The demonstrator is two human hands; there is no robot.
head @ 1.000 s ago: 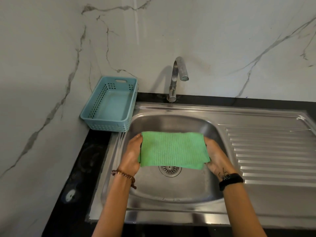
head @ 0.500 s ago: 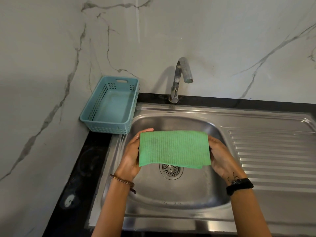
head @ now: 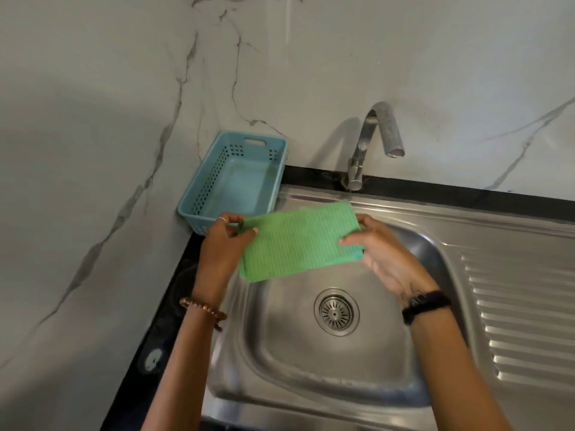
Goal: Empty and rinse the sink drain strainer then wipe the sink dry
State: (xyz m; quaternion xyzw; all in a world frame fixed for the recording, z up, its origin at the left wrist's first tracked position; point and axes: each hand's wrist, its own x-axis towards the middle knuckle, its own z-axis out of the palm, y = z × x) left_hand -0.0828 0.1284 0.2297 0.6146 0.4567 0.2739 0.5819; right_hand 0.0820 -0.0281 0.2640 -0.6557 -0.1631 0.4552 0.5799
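In the head view, both hands hold a folded green ribbed cleaning cloth [head: 300,241] in the air above the far left part of the stainless steel sink basin [head: 280,346]. The left hand [head: 222,244] pinches the cloth's left end between thumb and curled fingers; the right hand [head: 378,253] pinches its right end, thumb on top and fingers underneath. The cloth's long axis runs left to right, tilted up slightly toward the right. The round metal drain strainer [head: 336,312] sits seated in the drain, below and nearer the person than the cloth, closer to the right hand. I judge wiping is next: the basin floor below lies open, bounded by curved walls, with the ribbed steel drainboard [head: 522,312] to the right, a pale blue perforated plastic basket [head: 199,194] on the black worktop [head: 174,300] to the left, and the curved chrome tap [head: 373,138] behind.
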